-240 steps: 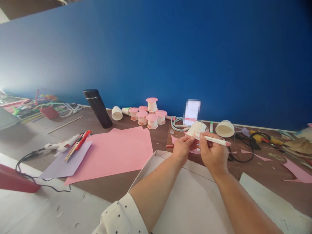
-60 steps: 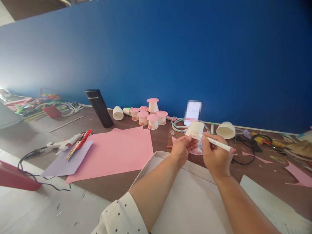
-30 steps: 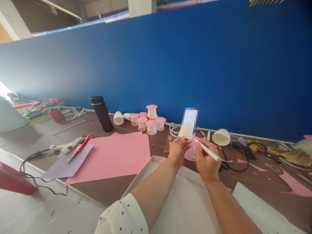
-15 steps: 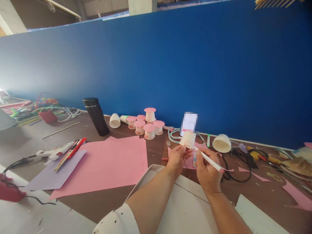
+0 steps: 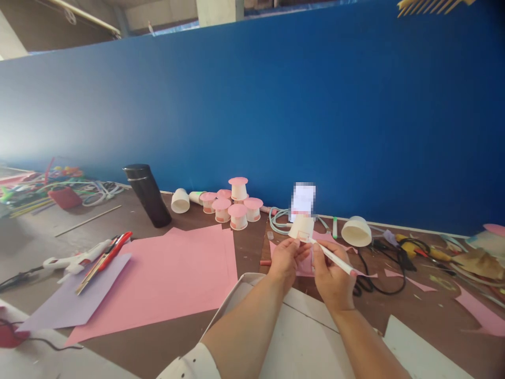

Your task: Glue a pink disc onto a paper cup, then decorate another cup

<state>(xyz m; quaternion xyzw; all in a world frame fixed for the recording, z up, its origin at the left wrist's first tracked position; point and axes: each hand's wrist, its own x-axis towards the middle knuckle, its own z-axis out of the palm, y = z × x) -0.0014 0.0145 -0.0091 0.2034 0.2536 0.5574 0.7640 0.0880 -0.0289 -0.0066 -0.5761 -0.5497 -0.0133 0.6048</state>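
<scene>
My left hand (image 5: 286, 258) is closed on a white paper cup (image 5: 301, 227), held upside down with a small red rectangle outlined on its side. In my right hand (image 5: 334, 281) is a white marker pen (image 5: 334, 257) with a pinkish end, its tip against or very close to the cup near the outline. Behind the cup stands a phone (image 5: 303, 197) with a bright, blurred-out screen. Left of my hands, several upturned paper cups (image 5: 238, 217) topped with pink paper discs are grouped, one stacked on the others.
Pink paper sheets (image 5: 177, 273) and a lilac sheet (image 5: 79, 295) lie at left, with a red cutter knife (image 5: 108, 258) and a white glue gun (image 5: 79, 260). A black flask (image 5: 148, 195) stands behind them. At right are a loose cup (image 5: 356, 231), black cables (image 5: 382, 289) and pink scraps (image 5: 479, 310).
The view has shifted slightly, so things at left appear a little farther left and lower. Both hands keep hold of the cup and marker pen in nearly the same pose.
</scene>
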